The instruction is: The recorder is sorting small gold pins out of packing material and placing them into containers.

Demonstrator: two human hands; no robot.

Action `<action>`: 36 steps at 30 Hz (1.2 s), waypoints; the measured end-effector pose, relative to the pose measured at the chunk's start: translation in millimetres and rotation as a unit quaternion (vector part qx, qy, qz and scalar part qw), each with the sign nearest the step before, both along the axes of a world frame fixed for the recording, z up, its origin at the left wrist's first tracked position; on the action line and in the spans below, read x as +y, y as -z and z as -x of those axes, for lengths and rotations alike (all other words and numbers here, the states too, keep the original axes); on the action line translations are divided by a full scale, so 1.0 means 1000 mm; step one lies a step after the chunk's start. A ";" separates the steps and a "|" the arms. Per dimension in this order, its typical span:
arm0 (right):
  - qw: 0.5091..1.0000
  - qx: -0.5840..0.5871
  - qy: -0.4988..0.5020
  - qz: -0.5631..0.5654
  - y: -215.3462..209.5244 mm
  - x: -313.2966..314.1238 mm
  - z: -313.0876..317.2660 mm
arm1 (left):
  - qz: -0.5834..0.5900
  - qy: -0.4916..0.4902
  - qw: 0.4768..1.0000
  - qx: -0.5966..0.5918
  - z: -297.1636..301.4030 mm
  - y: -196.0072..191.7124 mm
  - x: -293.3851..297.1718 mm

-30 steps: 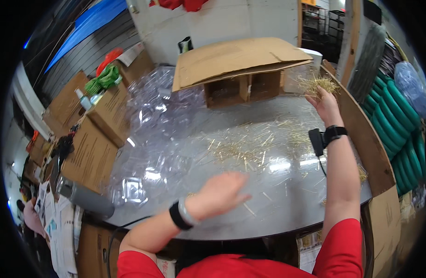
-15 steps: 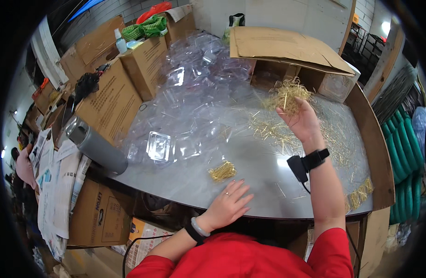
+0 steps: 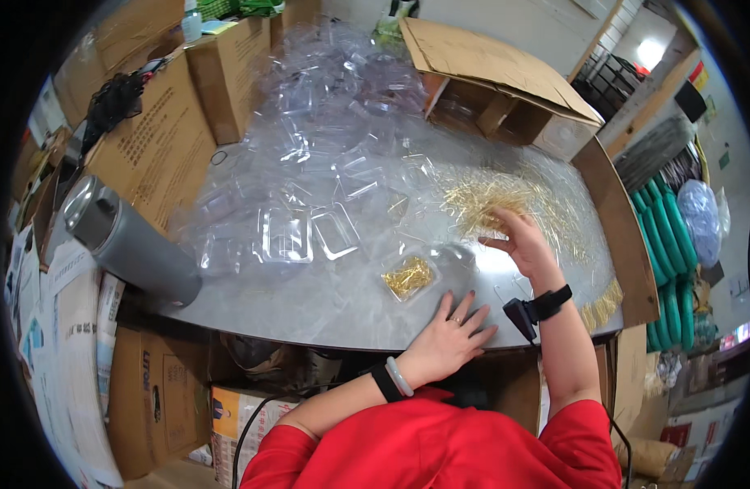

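My left hand (image 3: 448,341) lies flat at the table's near edge with fingers spread and nothing in it. Just beyond its fingertips stands a small clear plastic box (image 3: 397,292) with a bunch of thin gold-coloured wire pieces (image 3: 408,277) inside. Over the near side of a loose heap of similar gold wire pieces (image 3: 483,200), my right hand (image 3: 520,244) hovers with thumb and fingers apart. I see nothing between them, though its palm is partly hidden. A neater gold bundle (image 3: 603,306) lies by the table's right edge.
Clear plastic boxes (image 3: 342,122) pile up across the back left of the grey table (image 3: 326,314). A grey bottle (image 3: 134,244) stands at the left, near tall cartons (image 3: 167,138). An open carton (image 3: 505,61) sits at the back, and a cardboard strip (image 3: 619,232) walls the right side.
My right hand has come down and let go of the tangled gold wire pieces it held up; they now lie in the heap. My left hand stays flat at the edge. The view has shifted.
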State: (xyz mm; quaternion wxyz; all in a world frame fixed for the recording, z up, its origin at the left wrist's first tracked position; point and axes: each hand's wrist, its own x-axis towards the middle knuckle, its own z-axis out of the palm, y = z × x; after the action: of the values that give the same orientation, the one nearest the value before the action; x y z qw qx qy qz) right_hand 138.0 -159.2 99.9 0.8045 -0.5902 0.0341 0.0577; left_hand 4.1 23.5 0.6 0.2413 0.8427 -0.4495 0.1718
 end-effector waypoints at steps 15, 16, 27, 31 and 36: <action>0.986 -0.042 0.122 -0.107 0.001 -0.049 0.057 | -0.002 0.015 0.999 0.036 -0.004 0.002 0.002; 0.986 -0.051 0.117 -0.106 0.000 -0.053 0.053 | -0.002 0.012 0.999 0.041 -0.003 0.004 0.001; 0.986 -0.046 0.101 -0.129 -0.049 -0.051 0.011 | -0.007 0.014 0.999 0.029 -0.004 0.001 0.002; 0.974 -0.077 0.089 -0.196 -0.080 -0.047 -0.014 | -0.008 0.021 0.999 0.030 -0.002 0.001 0.002; 0.976 -0.081 0.106 -0.170 -0.124 -0.005 -0.017 | -0.007 0.013 0.999 0.035 -0.002 0.000 0.003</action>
State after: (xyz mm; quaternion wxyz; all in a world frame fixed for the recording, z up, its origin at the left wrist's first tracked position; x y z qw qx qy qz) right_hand 155.3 -163.8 224.2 0.8946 -0.4406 0.0208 -0.0714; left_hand 6.1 26.8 1.0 0.2531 0.8442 -0.4528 0.1355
